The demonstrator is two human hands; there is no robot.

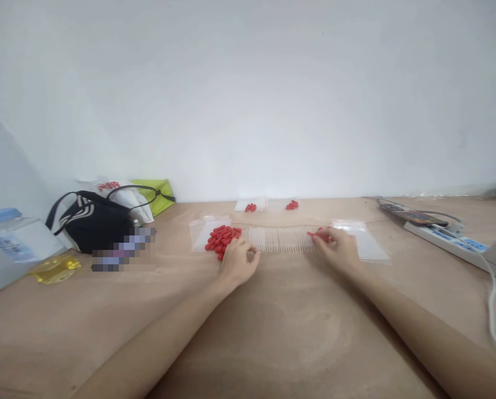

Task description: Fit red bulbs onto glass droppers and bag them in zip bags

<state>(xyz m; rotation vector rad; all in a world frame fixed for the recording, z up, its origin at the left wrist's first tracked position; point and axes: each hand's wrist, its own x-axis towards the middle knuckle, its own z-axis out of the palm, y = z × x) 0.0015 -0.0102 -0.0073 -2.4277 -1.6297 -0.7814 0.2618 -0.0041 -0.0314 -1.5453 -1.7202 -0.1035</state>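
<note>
My left hand (238, 262) is closed at the near right side of a pile of red capsule-shaped pieces (219, 238), its thumb and forefinger curled together. Whatever lies between those fingertips is hidden. A row of thin pale sticks (291, 240) lies side by side on the table between my two hands. At the right end of that row my right hand (339, 250) pinches a small red piece (311, 234). More red shows behind its fingers, too covered to tell apart. A clear plastic bag (200, 233) lies partly under the pile.
Another clear bag (371, 244) lies right of my right hand. Two small red clusters (250, 207) (292, 205) sit near the wall. On the left are a black bag (96, 224), a plastic jug (19, 238) and a yellow pouch (55, 269). A power strip (459, 247) with a phone (422, 217) lies right.
</note>
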